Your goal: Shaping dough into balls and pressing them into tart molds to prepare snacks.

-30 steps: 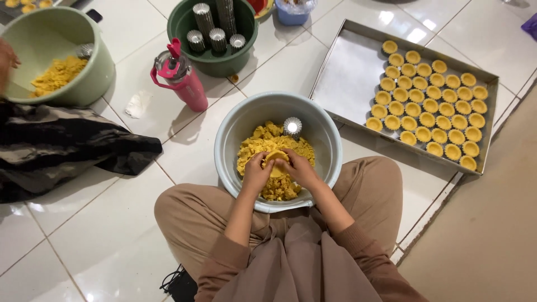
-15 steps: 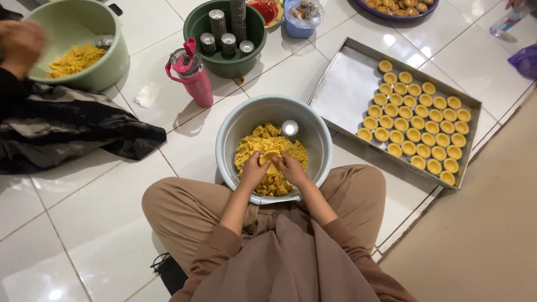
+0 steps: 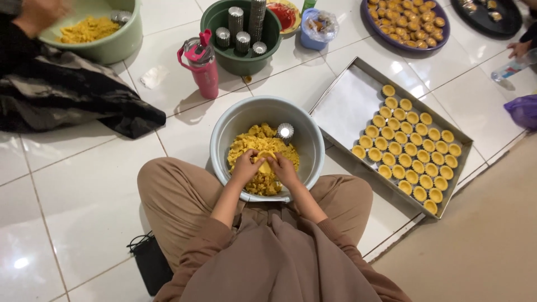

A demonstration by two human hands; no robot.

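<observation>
Dough piece [image 3: 265, 165] between both hands' grip

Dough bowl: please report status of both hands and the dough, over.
Left hand and right hand shut on dough piece, over grey bowl. Loose dough and one metal mould in bowl. Nothing in the way.
</observation>
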